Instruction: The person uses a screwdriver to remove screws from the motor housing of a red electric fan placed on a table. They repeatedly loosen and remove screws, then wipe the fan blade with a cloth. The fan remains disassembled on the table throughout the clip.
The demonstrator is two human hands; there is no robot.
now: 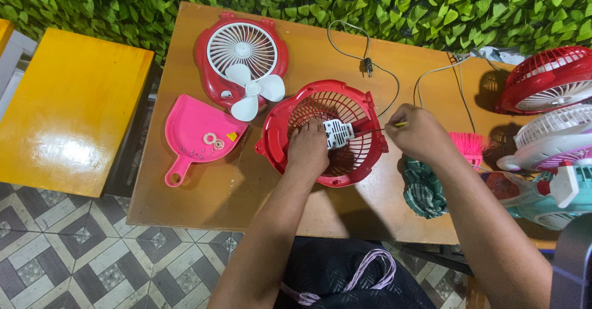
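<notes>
While the red fan housing point(322, 133) lies face-up in the middle of the wooden table point(203, 192), the person's left hand point(308, 146) presses down on its grille, fingers curled together over the near edge of the small white motor block point(338, 133) sitting at the centre of the basket. The right hand point(418, 133) is closed around a thin screwdriver with a yellow handle point(394, 124), its shaft reaching left toward that white block; I cannot see the tip well enough to say whether it sits in a screw. Judging by how things lie, the taking-apart looks well along: the other red half of the fan, with its white front grille point(242, 53), rests at the far left of the table, and the white three-blade propeller point(251, 92) lies loose on its near edge, already off any shaft. Just left of the housing, a pink dustpan point(196, 131) holds a couple of small rings and what seem to be screws, too small to be sure. What appears left is the motor block itself, which still sits in the housing. A black cord with a plug point(367, 66) trails across the far side, a checked cloth point(423, 189) lies under the right wrist, a pink brush point(468, 146) sits just beyond it, and several other fans point(546, 78) crowd the right edge.
</notes>
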